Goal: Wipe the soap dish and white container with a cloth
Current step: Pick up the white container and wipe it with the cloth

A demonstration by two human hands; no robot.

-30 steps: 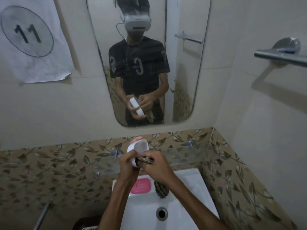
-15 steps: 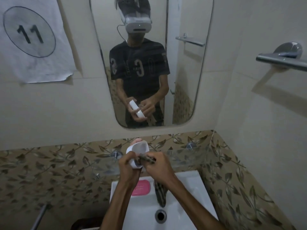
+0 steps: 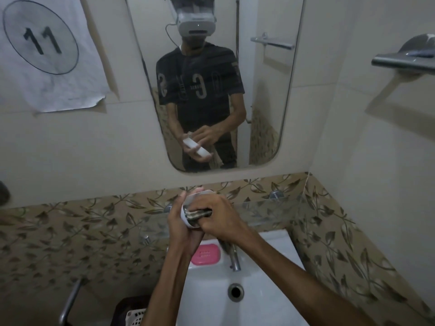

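left hand [image 3: 182, 225] fingers curled round small white plastic container [image 3: 200, 195] | right hand [image 3: 221, 220] pinched dark patterned cloth [image 3: 196, 214] | container looked light, rigid, slippery; best gripped round sides

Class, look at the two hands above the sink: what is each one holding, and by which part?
The left hand grips the white container around its side and bottom. The right hand pinches a bunched dark cloth, pressing it into the container's opening.

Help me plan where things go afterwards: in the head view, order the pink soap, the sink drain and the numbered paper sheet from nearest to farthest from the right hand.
From the right hand:
1. Pink soap, just below, on the sink's back edge.
2. Sink drain, lower, in the basin.
3. Numbered paper sheet, far up-left on the wall.
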